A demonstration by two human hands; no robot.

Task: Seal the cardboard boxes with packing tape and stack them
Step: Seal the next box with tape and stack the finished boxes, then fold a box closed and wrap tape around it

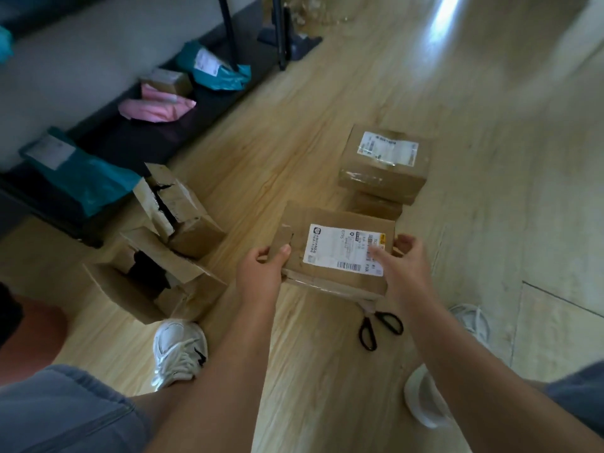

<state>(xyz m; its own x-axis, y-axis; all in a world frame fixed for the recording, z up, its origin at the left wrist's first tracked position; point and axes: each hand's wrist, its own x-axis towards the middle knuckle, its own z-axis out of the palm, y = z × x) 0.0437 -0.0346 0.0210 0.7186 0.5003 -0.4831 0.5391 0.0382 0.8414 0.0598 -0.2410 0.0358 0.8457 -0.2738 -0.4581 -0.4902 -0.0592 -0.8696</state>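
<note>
Fingers and thumb of my left hand (263, 269) curl round the left end of a flat brown cardboard box (327, 217), thumb on top. My right hand (407, 266) grips the right end, one finger lying on the box's white shipping label (340, 250). That label faces up, with a barcode along my edge and letters like "FUA"; the rest is blurred. The box's long axis runs left to right across me. I hold it over the wooden floor (327, 371), just in front of two stacked taped boxes (382, 181). Black-handled scissors (380, 326) lie below its near edge.
</note>
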